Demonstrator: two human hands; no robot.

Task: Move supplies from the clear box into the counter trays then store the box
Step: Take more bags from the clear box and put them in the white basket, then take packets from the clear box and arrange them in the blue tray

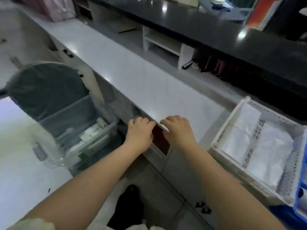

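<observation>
The clear box stands low on the left beside a grey chair back, with packets and papers still inside. On the counter's right end is a white perforated tray holding clear plastic bags. My left hand and my right hand are close together at the white counter's front edge. Their fingers are curled around a flat dark red item that hangs just below the edge. What the item is cannot be made out.
A blue tray sits at the far right beside the white one. Behind the white counter rises a dark raised counter with white shelf cubbies under it. The grey chair back is on the left. A dark shoe shows on the floor.
</observation>
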